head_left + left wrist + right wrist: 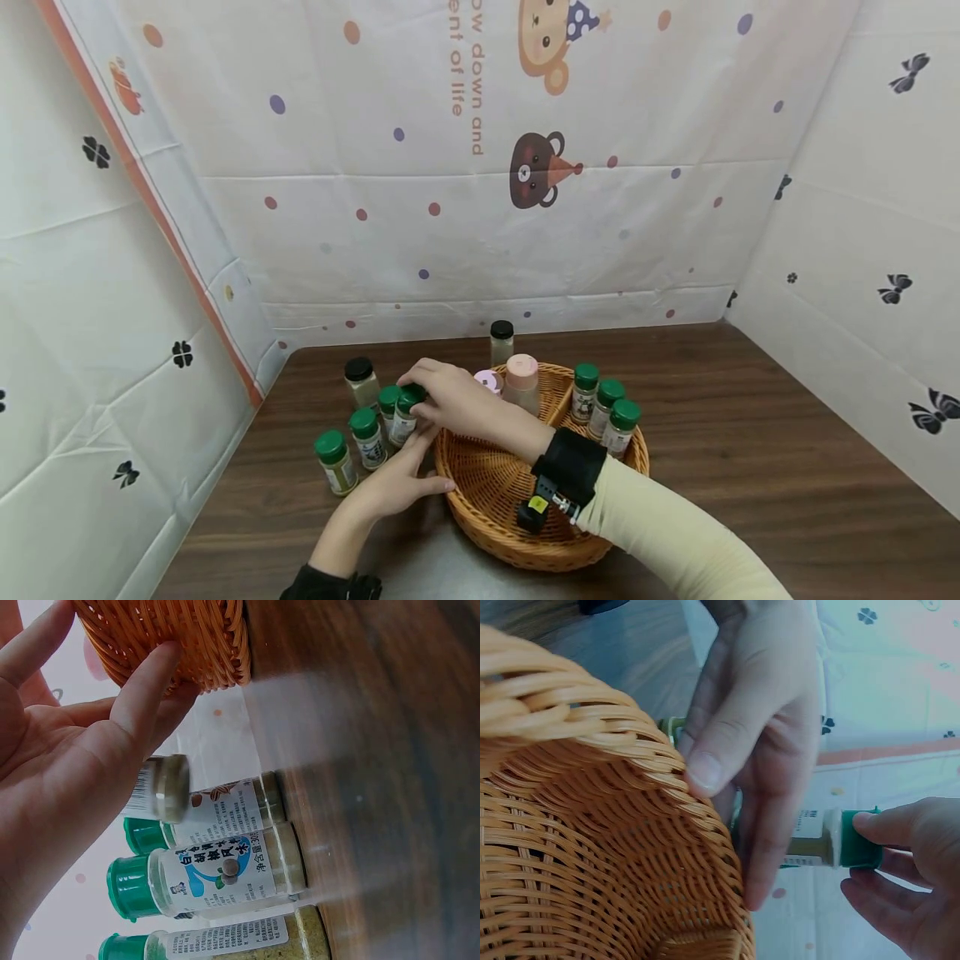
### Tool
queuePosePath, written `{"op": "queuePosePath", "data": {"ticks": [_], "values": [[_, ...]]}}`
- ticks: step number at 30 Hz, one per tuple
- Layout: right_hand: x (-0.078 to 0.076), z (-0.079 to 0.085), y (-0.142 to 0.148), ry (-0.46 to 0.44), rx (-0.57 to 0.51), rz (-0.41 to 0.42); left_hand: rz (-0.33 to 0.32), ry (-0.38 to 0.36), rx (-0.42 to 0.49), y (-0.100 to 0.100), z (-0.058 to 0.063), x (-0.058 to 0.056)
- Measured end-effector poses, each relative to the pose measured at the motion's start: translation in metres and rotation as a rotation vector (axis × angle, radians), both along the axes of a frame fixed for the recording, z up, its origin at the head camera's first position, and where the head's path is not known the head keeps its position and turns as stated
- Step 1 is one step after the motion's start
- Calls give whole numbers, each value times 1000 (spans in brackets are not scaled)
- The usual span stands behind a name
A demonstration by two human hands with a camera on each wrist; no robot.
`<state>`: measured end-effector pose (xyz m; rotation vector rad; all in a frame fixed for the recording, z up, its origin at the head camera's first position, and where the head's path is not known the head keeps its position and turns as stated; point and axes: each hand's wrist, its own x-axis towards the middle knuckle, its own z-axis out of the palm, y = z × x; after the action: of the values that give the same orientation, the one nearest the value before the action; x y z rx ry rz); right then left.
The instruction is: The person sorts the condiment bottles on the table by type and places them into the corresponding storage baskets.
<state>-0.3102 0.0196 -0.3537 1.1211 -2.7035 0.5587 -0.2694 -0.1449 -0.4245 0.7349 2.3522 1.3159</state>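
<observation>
My right hand [465, 404] pinches the green cap of a spice jar [402, 427] between thumb and fingers, left of the round wicker basket [491, 537]. In the left wrist view that jar's blurred base is off the table. My left hand [397, 485] lies against the basket's left side, its fingers extended; in the right wrist view its thumb touches the woven rim [641, 735]. Standing left of the hands are other green-capped spice jars, among them a front one [337, 463], one with a blue-printed label [217, 874] and one partly hidden [387, 400].
A black-capped jar [362, 383] stands behind the green-capped group; another [502, 342] is behind the basket. Inside the divided basket are a pink-capped jar [522, 385], a lilac-capped one [489, 381] and three green-capped jars [600, 412] at right. Patterned cloth surrounds the wooden table [712, 417].
</observation>
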Motion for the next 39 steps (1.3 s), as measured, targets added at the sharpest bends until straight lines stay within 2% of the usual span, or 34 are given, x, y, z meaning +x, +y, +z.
{"op": "queuePosePath", "data": {"ticks": [9,17,23,30,39], "values": [[8,12,15,19,-133,-35,11,-35,-21,-1,4,0],[19,16,29,71,-242,-49,38,-41,-36,1,4,3],[26,14,40,84,-300,-36,64,-71,-39,2,5,8],[38,10,57,44,-376,-34,21,-34,-2,0,2,6],[58,4,86,92,-418,-100,19,-23,-11,0,0,4]]}}
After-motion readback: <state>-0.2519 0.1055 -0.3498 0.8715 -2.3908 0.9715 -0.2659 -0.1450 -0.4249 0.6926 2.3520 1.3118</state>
